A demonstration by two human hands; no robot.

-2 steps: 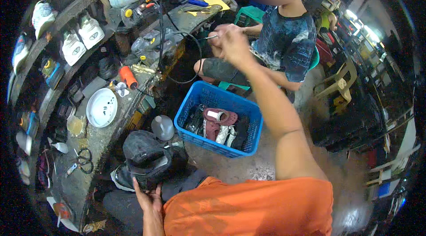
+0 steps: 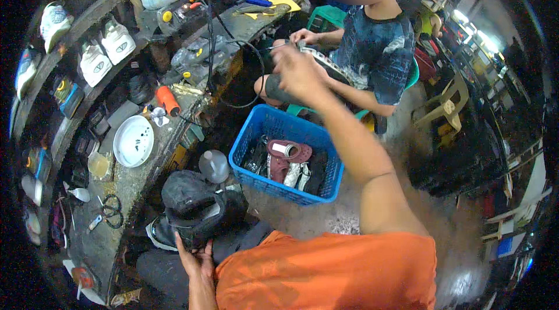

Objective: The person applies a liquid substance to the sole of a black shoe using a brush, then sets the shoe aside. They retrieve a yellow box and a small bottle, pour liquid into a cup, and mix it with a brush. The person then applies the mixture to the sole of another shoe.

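My left hand (image 2: 198,257) holds a bulky black item (image 2: 204,205) at the lower left. A dark shoe with a pale sole (image 2: 160,234) shows partly behind it. My right hand (image 2: 297,71), blurred, is raised at the centre, fingers closed around what looks like a thin tool (image 2: 272,48), near a black cable loop. Just beyond it a seated co-worker (image 2: 372,48) holds a black-and-white shoe (image 2: 320,56), partly hidden by my hand. Below my arm stands a blue plastic basket (image 2: 244,158) with maroon and white footwear in it.
A cluttered bench (image 2: 134,199) runs along the left with a white plate (image 2: 133,141), an orange tool (image 2: 167,100) and scissors (image 2: 110,211). Shoes (image 2: 113,42) line shelves behind it. A translucent jug (image 2: 213,167) stands by the basket; a beige plastic chair (image 2: 442,109) is at right.
My right hand has swung slightly left and down. The co-worker's hands and the shoe they hold show more. My left hand has stayed in place.
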